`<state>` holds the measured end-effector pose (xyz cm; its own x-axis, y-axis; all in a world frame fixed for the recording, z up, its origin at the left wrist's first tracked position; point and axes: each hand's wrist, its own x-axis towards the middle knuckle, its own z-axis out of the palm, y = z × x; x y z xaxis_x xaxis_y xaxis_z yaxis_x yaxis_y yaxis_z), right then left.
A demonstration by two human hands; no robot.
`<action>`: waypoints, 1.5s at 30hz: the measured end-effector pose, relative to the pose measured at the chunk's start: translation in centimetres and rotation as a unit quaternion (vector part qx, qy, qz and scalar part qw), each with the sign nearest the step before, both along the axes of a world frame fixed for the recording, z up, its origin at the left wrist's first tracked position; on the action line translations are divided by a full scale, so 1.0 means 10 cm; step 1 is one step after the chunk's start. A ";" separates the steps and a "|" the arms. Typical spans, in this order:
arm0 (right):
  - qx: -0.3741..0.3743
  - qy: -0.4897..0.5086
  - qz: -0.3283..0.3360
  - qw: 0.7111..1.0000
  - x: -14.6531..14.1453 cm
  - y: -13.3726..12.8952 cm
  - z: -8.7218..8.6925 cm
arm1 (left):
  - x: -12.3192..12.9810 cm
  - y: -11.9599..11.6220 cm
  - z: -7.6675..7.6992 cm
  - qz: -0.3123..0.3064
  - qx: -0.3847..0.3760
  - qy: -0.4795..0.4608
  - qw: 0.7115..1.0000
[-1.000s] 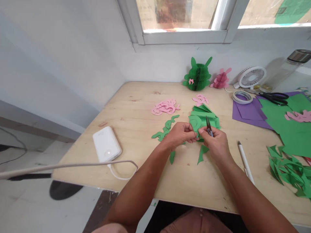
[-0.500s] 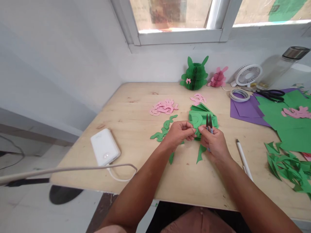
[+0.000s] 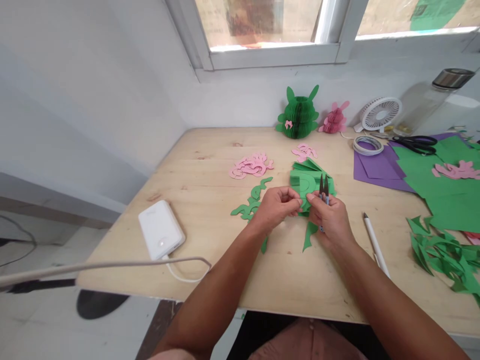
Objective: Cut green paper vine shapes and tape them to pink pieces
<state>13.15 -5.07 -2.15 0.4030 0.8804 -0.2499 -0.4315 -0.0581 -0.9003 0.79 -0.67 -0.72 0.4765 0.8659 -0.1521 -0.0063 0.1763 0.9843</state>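
Observation:
My left hand (image 3: 283, 204) pinches the lower left edge of a small green paper piece (image 3: 306, 186) with a rounded top. At its other side, the thumb and fingers of my right hand (image 3: 329, 215) grip the same piece. Small scissors (image 3: 323, 186) are also tucked in my right hand, blades pointing up and slightly apart. Just behind the fingers lies a stack of folded green paper (image 3: 311, 167). A narrow green offcut (image 3: 309, 237) rests below my hands. Curvy green cut-outs (image 3: 250, 202) lie left of my left hand, partly behind it.
Pink cut-outs (image 3: 250, 166) lie further back. A white power bank (image 3: 161, 229) with a cable sits left. On the right are a pen (image 3: 375, 244), green scraps (image 3: 446, 255), purple paper (image 3: 380, 167) and black scissors (image 3: 416, 145). A green paper figure (image 3: 300, 117) stands by the wall.
The rounded green piece now stands more upright and flatter between my fingers. Both hands keep nearly the same place; the whole view has shifted slightly.

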 end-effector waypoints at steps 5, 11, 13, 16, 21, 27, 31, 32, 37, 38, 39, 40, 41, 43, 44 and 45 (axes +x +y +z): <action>0.009 0.040 0.032 0.999 0.01 -0.01 0.03 | 0.02 -0.01 -0.01 0.005 0.018 -0.004 1.000; 0.007 0.116 0.082 0.990 0.04 -0.02 0.04 | 0.02 -0.01 -0.02 0.010 0.048 -0.008 0.999; 0.006 0.125 0.094 0.988 0.05 -0.02 0.04 | 0.03 -0.01 -0.03 0.007 0.056 -0.017 0.998; 0.010 0.132 0.105 0.986 0.06 -0.01 0.04 | 0.03 -0.01 -0.04 0.007 0.067 -0.030 0.997; 0.015 0.155 0.117 0.981 0.08 -0.01 0.02 | 0.04 -0.02 -0.04 0.017 0.111 -0.007 0.994; 0.026 0.159 0.139 0.977 0.09 -0.01 0.01 | 0.04 -0.06 0.00 0.031 0.192 0.042 0.980; 0.036 0.173 0.147 0.973 0.10 -0.02 0.01 | 0.04 -0.11 0.03 0.048 0.276 0.081 0.956; 0.040 0.177 0.148 0.972 0.10 -0.02 0.01 | 0.05 -0.12 0.03 0.058 0.304 0.090 0.947; 0.059 0.184 0.151 0.969 0.10 -0.02 0.02 | 0.07 -0.16 0.01 0.100 0.436 0.114 0.887; 0.060 0.182 0.150 0.970 0.10 -0.02 0.02 | 0.07 -0.16 0.00 0.111 0.458 0.120 0.874; 0.060 0.181 0.148 0.970 0.10 -0.02 0.02 | 0.07 -0.16 0.00 0.123 0.478 0.128 0.860; 0.059 0.181 0.144 0.971 0.09 -0.02 0.02 | 0.07 -0.16 -0.01 0.135 0.496 0.135 0.847; 0.057 0.180 0.140 0.972 0.09 -0.02 0.03 | 0.07 -0.16 -0.02 0.148 0.512 0.142 0.834; 0.053 0.175 0.137 0.973 0.09 -0.02 0.03 | 0.07 -0.15 -0.04 0.170 0.540 0.151 0.810; 0.052 0.170 0.138 0.974 0.09 -0.02 0.03 | 0.07 -0.14 -0.05 0.180 0.551 0.155 0.800; 0.052 0.164 0.139 0.975 0.09 -0.02 0.03 | 0.07 -0.14 -0.05 0.188 0.561 0.158 0.791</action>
